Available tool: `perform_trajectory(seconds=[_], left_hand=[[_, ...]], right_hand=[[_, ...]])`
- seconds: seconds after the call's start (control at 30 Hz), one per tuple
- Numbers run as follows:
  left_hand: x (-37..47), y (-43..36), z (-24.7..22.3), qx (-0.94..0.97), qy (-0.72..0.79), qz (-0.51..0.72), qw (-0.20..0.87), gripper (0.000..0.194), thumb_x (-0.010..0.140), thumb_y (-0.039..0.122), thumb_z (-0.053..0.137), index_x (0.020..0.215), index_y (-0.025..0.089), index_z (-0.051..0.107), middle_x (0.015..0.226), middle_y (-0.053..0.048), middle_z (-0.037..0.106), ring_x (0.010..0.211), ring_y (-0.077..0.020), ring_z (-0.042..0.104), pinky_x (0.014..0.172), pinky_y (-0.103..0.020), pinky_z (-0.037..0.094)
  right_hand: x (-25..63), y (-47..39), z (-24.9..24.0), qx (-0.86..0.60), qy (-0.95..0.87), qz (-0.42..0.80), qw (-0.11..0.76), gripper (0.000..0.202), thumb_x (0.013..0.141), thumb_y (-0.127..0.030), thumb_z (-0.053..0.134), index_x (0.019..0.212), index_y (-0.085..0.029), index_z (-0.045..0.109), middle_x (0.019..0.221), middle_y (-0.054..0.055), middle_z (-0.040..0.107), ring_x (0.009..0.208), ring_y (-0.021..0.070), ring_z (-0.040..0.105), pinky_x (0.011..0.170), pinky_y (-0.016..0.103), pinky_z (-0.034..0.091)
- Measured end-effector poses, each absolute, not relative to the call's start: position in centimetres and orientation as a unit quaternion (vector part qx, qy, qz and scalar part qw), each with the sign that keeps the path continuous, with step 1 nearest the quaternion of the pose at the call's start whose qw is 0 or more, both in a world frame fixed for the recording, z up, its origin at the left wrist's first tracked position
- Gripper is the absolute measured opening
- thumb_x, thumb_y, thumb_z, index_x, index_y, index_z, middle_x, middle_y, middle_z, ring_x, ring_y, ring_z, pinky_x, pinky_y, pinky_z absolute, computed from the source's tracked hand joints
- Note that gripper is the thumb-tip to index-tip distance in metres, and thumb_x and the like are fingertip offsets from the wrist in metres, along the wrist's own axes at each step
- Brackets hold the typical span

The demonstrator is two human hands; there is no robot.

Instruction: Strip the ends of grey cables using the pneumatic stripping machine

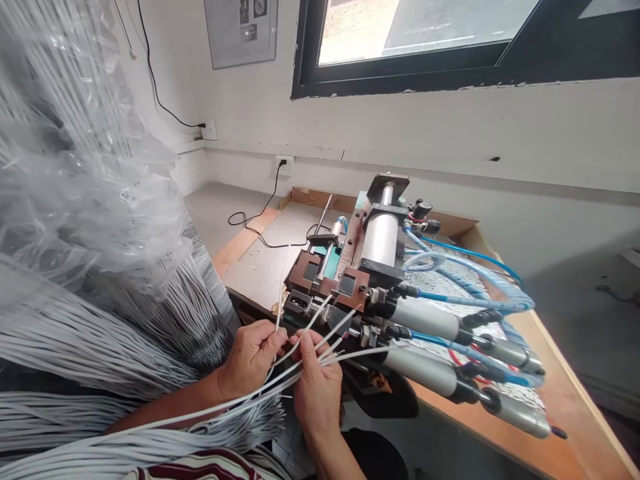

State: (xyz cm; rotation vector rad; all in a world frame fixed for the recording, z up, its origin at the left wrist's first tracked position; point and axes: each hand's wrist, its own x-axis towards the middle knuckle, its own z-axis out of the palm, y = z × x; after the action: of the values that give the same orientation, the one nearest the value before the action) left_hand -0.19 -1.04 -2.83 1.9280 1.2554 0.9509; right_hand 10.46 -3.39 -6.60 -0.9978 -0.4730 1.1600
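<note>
My left hand [255, 353] pinches a single white cable [279, 293], whose free end points up in front of the machine. Just beside it, my right hand [316, 377] is closed on several white cables [345, 323]; their ends fan out up and to the right. The pneumatic machine [383, 240], with metal cylinders and brown clamp plates [353, 288], stands right behind both hands. Some cable ends overlap its front in the picture; whether they touch it I cannot tell. A thick bundle of grey-white cables [240, 427] runs below my left forearm.
Large masses of cables under clear plastic [100, 193] hang at the left. The machine sits on a wooden-edged bench [255, 267] with blue air hoses [470, 300] at its right. A black power cord [270, 200] leads to a wall socket [285, 166]. A dark stool [375, 453] is below.
</note>
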Motion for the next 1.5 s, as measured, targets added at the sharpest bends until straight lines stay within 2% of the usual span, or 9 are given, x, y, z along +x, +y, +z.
perform_trajectory(seconds=[0.1,0.23,0.43,0.6,0.83,1.0,1.17,1.3,1.5], left_hand=[[-0.3,-0.7,-2.7,0.724,0.479,0.373,0.327,0.037,0.088,0.034,0.037,0.069,0.013,0.061,0.064,-0.003,0.057,0.059,-0.0118,0.053,0.056,-0.022,0.039],[-0.4,-0.4,-2.3,0.74,0.461,0.384,0.303,0.037,0.088,0.034,0.037,0.068,0.014,0.061,0.065,-0.004,0.058,0.061,-0.0127,0.054,0.06,-0.024,0.04],[-0.4,-0.4,-2.1,0.773,0.437,0.364,0.28,0.04,0.087,0.037,0.037,0.065,0.016,0.063,0.061,-0.003,0.058,0.059,-0.0126,0.052,0.06,-0.023,0.04],[-0.7,-0.8,-2.7,0.811,0.41,0.316,0.272,0.036,0.087,0.033,0.038,0.065,0.016,0.062,0.059,-0.003,0.055,0.057,-0.0118,0.049,0.057,-0.023,0.036],[-1.0,-1.6,-3.5,0.861,0.345,0.266,0.262,0.036,0.085,0.028,0.041,0.052,0.016,0.05,0.053,0.0,0.048,0.05,-0.0096,0.04,0.051,-0.024,0.03],[-1.1,-2.0,-4.2,0.893,0.306,0.2,0.263,0.035,0.084,0.027,0.042,0.051,0.016,0.049,0.053,0.0,0.05,0.051,-0.0098,0.043,0.05,-0.024,0.03],[-1.1,-2.2,-4.5,0.907,0.278,0.162,0.27,0.034,0.083,0.028,0.042,0.054,0.016,0.052,0.053,-0.001,0.054,0.05,-0.0101,0.044,0.05,-0.024,0.032],[-1.0,-2.3,-4.5,0.91,0.265,0.159,0.277,0.033,0.083,0.027,0.043,0.053,0.016,0.051,0.053,-0.001,0.054,0.051,-0.0104,0.046,0.051,-0.024,0.032],[-1.1,-2.2,-4.7,0.901,0.262,0.168,0.303,0.036,0.083,0.029,0.042,0.05,0.016,0.049,0.05,0.0,0.051,0.049,-0.0096,0.043,0.049,-0.024,0.031]], right_hand=[[10.3,-2.8,-6.6,-0.447,-0.165,0.505,0.72,0.025,0.07,-0.04,0.066,0.076,-0.017,0.062,0.068,-0.002,0.058,0.061,0.01,0.049,0.06,0.023,0.04],[10.5,-1.8,-5.6,-0.427,-0.084,0.533,0.726,0.029,0.058,-0.037,0.074,0.069,-0.015,0.059,0.06,-0.004,0.052,0.054,0.0089,0.045,0.052,0.023,0.038],[11.0,-1.3,-4.2,-0.387,-0.035,0.62,0.682,0.03,0.05,-0.031,0.079,0.066,-0.015,0.059,0.054,-0.005,0.048,0.048,0.0067,0.042,0.045,0.02,0.037],[10.7,-1.1,-3.9,-0.374,0.01,0.637,0.674,0.032,0.042,-0.024,0.081,0.064,-0.015,0.059,0.054,-0.005,0.05,0.048,0.0064,0.041,0.043,0.019,0.035],[10.7,-2.1,-4.3,-0.375,-0.108,0.653,0.649,0.031,0.066,-0.043,0.07,0.075,-0.014,0.064,0.047,-0.008,0.037,0.044,0.0064,0.032,0.044,0.021,0.028],[10.9,-3.6,-4.9,-0.465,-0.195,0.547,0.668,0.026,0.065,-0.038,0.072,0.074,-0.016,0.062,0.052,-0.006,0.046,0.046,0.006,0.034,0.045,0.02,0.027],[11.0,-4.7,-5.7,-0.491,-0.17,0.523,0.676,0.034,0.067,-0.048,0.066,0.077,-0.015,0.064,0.063,0.001,0.059,0.049,0.0087,0.043,0.046,0.021,0.032],[11.1,-4.8,-5.9,-0.496,-0.173,0.522,0.672,0.034,0.062,-0.044,0.072,0.077,-0.014,0.066,0.058,0.0,0.057,0.045,0.0071,0.04,0.043,0.02,0.03],[11.1,-4.8,-5.5,-0.487,-0.171,0.517,0.683,0.037,0.066,-0.049,0.066,0.076,-0.014,0.067,0.058,0.001,0.057,0.045,0.0076,0.04,0.042,0.02,0.029]])
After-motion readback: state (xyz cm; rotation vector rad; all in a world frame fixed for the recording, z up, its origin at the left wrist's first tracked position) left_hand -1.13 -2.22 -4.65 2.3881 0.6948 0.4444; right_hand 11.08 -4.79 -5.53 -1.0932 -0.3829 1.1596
